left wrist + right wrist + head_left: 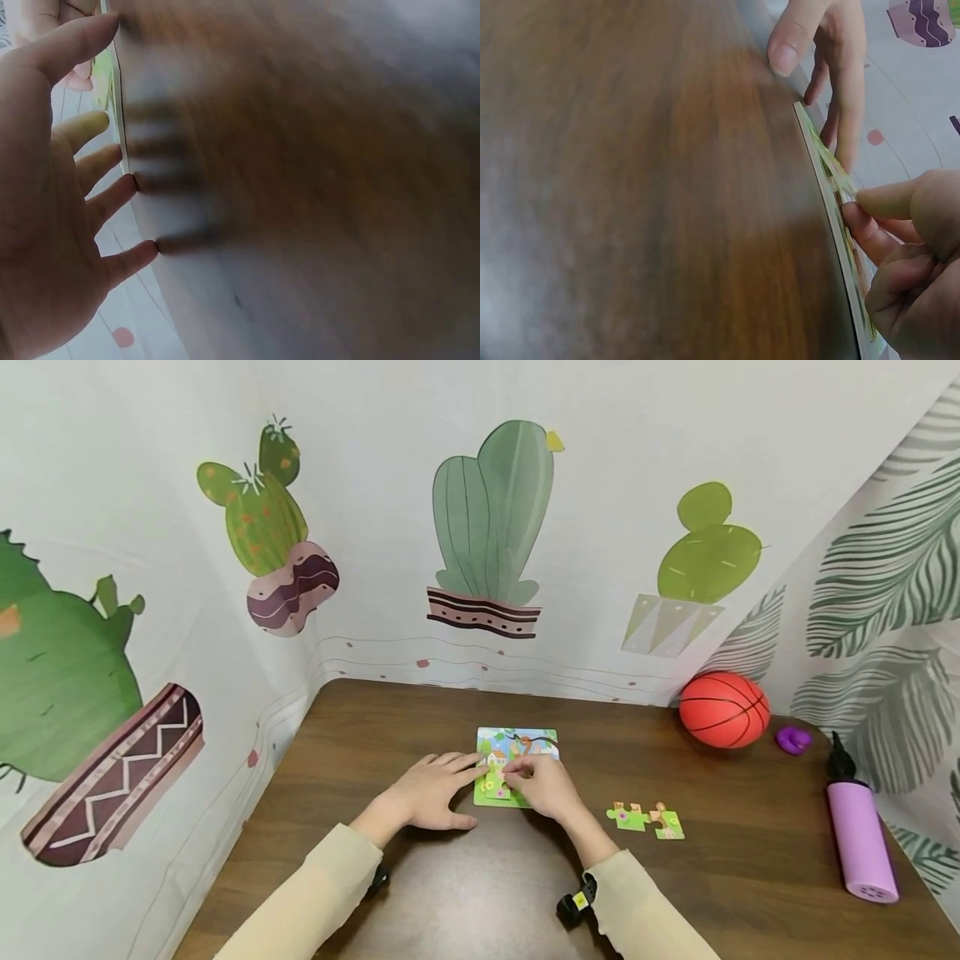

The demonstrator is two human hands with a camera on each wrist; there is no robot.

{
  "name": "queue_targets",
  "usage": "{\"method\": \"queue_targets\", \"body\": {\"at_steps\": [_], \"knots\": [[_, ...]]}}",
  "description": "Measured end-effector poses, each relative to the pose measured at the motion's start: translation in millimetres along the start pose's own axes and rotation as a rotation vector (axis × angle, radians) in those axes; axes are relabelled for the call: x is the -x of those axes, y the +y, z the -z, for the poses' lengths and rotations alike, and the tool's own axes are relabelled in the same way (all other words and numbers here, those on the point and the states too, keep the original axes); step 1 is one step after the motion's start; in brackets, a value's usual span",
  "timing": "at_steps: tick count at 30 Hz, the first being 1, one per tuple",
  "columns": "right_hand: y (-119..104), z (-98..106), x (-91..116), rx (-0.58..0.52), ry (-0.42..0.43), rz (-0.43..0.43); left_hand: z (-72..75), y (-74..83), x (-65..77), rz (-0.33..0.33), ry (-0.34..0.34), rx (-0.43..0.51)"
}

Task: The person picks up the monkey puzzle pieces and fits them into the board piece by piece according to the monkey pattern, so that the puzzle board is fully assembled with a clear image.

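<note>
My right hand (550,787) is closed in a pinch, thumb and forefinger gripping a small puzzle piece (840,182) at the board; my fingers hide much of it, so I can't tell whether it is fully seated. My left hand (435,789) lies flat with fingers spread, index fingertip on the left edge of the picture puzzle board (495,803), thumb out to the side over the table. The board sits in front of me on the dark wooden table (450,902), and my right hand covers its lower right part. Pale sleeves (318,889) come down to my wrists, and a black wrist camera (576,906) juts out under the right one. Just right of that forearm lie two loose puzzle pieces (628,817), close together. Well apart, at the back right, a red ball (724,710) with black lines stands near the cactus-print cloth (600,527), with a small purple thing (793,741) beside it. Nearer me, along the right edge, lies a purple pump (862,839) with a black nozzle.
</note>
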State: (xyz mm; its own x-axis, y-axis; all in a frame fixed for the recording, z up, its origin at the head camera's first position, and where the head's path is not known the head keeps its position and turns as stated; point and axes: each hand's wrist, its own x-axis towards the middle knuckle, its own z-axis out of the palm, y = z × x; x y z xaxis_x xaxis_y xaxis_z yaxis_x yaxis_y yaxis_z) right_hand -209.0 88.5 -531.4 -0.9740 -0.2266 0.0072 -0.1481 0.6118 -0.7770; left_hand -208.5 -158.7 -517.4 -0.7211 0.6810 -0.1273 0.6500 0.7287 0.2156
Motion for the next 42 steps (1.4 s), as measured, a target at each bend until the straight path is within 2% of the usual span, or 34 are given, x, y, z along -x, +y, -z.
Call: {"method": "queue_targets", "body": {"at_steps": [12,26,36,42], "knots": [[-7.9,-3.9,-3.1,0.028,-0.058,-0.005,0.7,8.0,-3.4,0.028,-0.011,-0.033],[-7.6,1.3,-0.8,0.099,-0.039,-0.015,-1.6,11.1,-7.9,0.053,-0.028,-0.062],[-1.7,10.2,10.6,0.051,-0.028,0.005,0.2,14.4,-9.9,0.063,-0.042,-0.075],[3.5,12.9,17.2,0.057,-0.065,0.033,0.2,13.4,-10.4,0.068,-0.043,-0.081]]}}
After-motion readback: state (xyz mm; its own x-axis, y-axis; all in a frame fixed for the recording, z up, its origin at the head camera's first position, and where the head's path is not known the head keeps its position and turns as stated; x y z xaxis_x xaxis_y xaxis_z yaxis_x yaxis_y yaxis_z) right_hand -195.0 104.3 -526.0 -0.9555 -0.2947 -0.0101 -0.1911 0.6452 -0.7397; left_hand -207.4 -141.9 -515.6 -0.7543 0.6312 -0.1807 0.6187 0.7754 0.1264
